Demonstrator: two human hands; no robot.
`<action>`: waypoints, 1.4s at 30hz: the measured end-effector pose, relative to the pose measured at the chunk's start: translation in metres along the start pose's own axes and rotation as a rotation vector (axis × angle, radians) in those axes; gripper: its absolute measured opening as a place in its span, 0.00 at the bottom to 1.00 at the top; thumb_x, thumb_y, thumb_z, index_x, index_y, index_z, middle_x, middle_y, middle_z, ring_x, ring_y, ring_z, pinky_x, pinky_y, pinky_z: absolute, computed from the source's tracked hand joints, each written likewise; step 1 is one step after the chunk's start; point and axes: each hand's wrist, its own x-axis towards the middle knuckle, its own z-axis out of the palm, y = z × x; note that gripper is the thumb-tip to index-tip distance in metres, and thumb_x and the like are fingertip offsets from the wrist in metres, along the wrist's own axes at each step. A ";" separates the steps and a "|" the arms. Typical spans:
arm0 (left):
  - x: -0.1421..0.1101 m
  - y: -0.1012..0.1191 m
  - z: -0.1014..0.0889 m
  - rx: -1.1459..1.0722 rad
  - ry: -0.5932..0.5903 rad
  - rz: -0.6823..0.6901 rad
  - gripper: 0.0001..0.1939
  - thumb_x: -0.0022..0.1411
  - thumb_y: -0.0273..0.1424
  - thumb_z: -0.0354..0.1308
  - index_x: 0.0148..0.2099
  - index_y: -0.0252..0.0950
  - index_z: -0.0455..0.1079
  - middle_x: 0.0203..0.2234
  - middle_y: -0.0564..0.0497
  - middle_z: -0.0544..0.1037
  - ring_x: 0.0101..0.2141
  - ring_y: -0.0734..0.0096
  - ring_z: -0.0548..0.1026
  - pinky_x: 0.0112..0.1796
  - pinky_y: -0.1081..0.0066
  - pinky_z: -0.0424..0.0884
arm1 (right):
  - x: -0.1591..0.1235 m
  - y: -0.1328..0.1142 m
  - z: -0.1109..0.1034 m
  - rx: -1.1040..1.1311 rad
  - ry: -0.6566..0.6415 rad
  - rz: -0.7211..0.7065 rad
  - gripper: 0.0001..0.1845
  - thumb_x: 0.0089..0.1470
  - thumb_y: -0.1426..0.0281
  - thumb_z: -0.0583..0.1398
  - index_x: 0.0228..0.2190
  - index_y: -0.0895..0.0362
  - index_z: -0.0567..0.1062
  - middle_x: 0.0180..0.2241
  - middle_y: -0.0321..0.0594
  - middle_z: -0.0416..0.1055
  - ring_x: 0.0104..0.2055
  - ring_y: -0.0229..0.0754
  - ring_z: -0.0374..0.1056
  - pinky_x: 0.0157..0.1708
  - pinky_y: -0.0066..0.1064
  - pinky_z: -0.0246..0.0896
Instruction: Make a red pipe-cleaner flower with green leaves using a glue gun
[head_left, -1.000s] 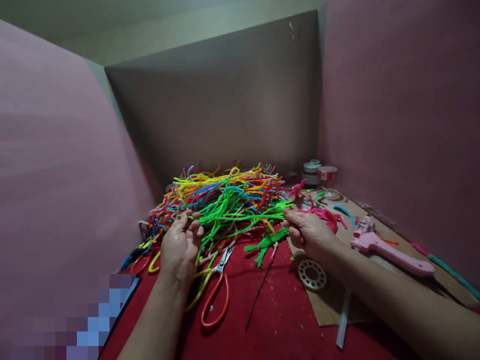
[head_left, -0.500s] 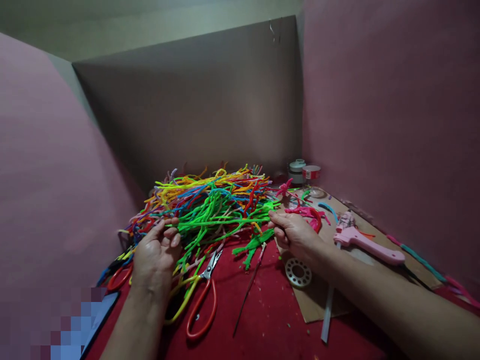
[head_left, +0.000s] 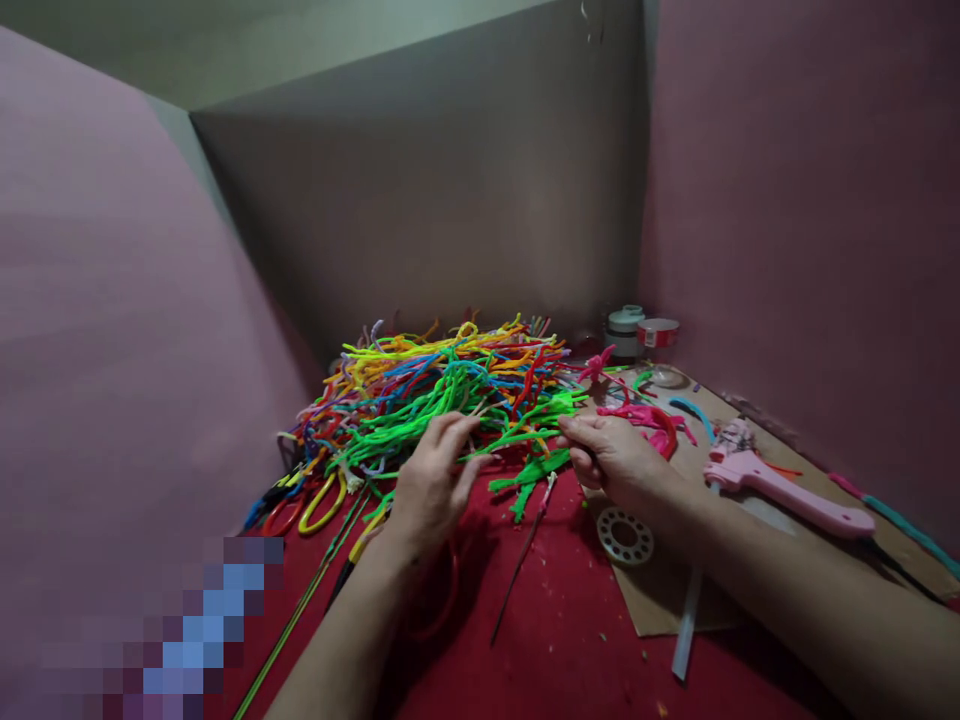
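Between finger and thumb, my right hand [head_left: 611, 455] pinches one end of a green pipe cleaner [head_left: 529, 438], which reaches left toward my other hand. My left hand [head_left: 439, 480] is open in front of the heap, its thumb and forefinger apart around the strand's far end. Behind both hands lies a large heap of pipe cleaners [head_left: 420, 365] in yellow, blue, orange, red and green. A green twisted pipe-cleaner piece [head_left: 529, 480] rests just below the strand. Red-handled scissors [head_left: 452, 590] lie mostly hidden under my left wrist.
On the right, a pink glue gun [head_left: 787, 495] with a clear glue stick lies on a cardboard sheet [head_left: 660, 605], beside a white holed disc [head_left: 625, 536]. A brown stem [head_left: 521, 580] lies on the red cloth [head_left: 555, 660]. A jar [head_left: 624, 335] and tape roll [head_left: 658, 333] stand behind.
My left hand has let go of the green strand's left end and moved right, its fingers opening. My right hand keeps its pinch. The camera view has swung left, then back right.
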 end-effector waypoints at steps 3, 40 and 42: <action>-0.005 -0.009 0.007 0.238 -0.276 0.153 0.05 0.57 0.27 0.55 0.33 0.40 0.72 0.28 0.49 0.74 0.33 0.65 0.67 0.35 0.69 0.65 | 0.001 0.002 -0.001 0.028 -0.004 0.000 0.20 0.38 0.56 0.65 0.18 0.57 0.63 0.07 0.24 0.54 0.09 0.26 0.43 0.08 0.20 0.36; 0.062 -0.042 -0.023 0.814 -0.269 -0.209 0.13 0.61 0.28 0.46 0.42 0.38 0.71 0.39 0.46 0.73 0.39 0.64 0.73 0.39 0.68 0.67 | -0.024 0.030 0.030 -0.473 -0.162 -0.113 0.16 0.50 0.64 0.53 0.15 0.56 0.58 0.13 0.28 0.51 0.16 0.30 0.47 0.16 0.24 0.40; 0.086 -0.046 -0.029 0.822 -0.200 -0.204 0.15 0.62 0.28 0.44 0.42 0.37 0.71 0.39 0.45 0.74 0.41 0.64 0.72 0.42 0.67 0.66 | -0.025 0.034 0.031 -0.558 -0.193 -0.182 0.15 0.51 0.66 0.52 0.16 0.56 0.59 0.15 0.29 0.51 0.18 0.31 0.48 0.18 0.25 0.42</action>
